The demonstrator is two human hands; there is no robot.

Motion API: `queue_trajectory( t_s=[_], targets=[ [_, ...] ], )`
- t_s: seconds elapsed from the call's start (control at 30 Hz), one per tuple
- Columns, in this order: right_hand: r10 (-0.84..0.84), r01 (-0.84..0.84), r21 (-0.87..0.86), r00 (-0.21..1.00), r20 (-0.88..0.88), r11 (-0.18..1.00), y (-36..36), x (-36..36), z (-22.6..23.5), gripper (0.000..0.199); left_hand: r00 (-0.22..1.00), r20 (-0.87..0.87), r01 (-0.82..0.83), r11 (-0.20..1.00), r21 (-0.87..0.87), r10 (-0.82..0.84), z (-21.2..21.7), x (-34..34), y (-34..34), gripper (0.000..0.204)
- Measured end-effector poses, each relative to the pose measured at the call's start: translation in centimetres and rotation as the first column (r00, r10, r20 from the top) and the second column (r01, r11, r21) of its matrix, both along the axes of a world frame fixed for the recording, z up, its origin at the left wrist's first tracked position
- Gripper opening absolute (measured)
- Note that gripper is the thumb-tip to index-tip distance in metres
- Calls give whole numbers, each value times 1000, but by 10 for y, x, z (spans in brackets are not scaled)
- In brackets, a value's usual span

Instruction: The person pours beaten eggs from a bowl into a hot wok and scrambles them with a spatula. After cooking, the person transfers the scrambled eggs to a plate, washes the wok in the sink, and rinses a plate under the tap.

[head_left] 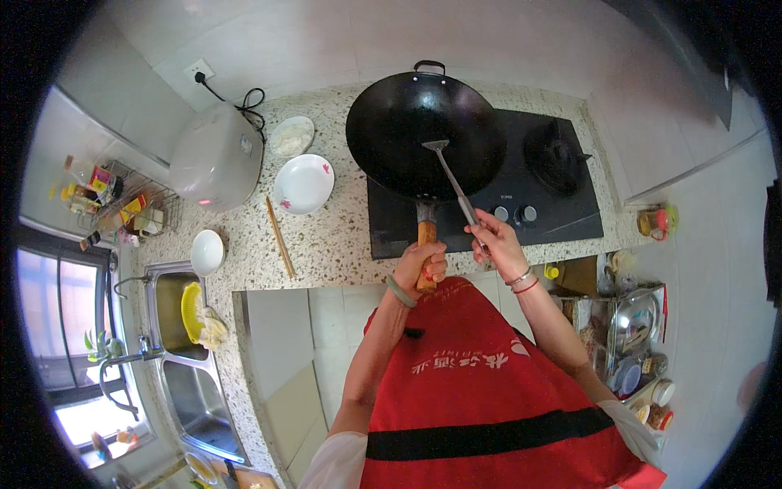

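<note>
Firmly, the left hand wraps the wok's wooden handle while the right hand pinches the end of a metal spatula whose blade rests inside the black wok. That wok sits on the left burner of the black hob, near the table's back edge, looking empty and dry; a slack wrist could tip it off the burner

A round black wok sits on the left burner of the black gas hob, its wooden handle reaching out past the hob's front edge. A metal spatula slants down into the wok, its flat blade resting near the middle of the bare, dark inside.
</note>
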State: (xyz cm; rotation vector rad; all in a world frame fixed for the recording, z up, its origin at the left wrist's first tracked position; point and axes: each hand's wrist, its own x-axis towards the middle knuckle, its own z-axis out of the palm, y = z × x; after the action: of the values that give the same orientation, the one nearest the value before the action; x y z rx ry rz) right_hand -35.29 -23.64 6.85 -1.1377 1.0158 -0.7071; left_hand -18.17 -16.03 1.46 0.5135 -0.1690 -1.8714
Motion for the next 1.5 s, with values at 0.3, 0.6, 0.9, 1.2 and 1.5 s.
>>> queue_trajectory(
  t_s=[0.3,0.6,0.9,1.2,1.5],
  targets=[
    [22,-21,16,1000,-18,1000,-8,-3,-6,50,1000,-7,20,1000,12,-20,-10,-1,-11,18],
    [-293,115,-338,786,-544,934,-54,-44,-36,33,1000,-16,1,997,78,0,-1,2,-12,54],
    [-285,-233,-306,116,-951,923,-107,-34,-96,57,972,-179,-146,989,29,149,-68,-10,-20,69],
    [-230,-324,-234,53,-972,917,-127,-34,-118,49,973,-160,-170,985,3,169,-96,-26,-26,53],
    [-247,-375,-260,83,-965,890,-136,-42,-144,45,982,-54,-185,982,-31,184,-107,-51,-54,53]
  ],
)
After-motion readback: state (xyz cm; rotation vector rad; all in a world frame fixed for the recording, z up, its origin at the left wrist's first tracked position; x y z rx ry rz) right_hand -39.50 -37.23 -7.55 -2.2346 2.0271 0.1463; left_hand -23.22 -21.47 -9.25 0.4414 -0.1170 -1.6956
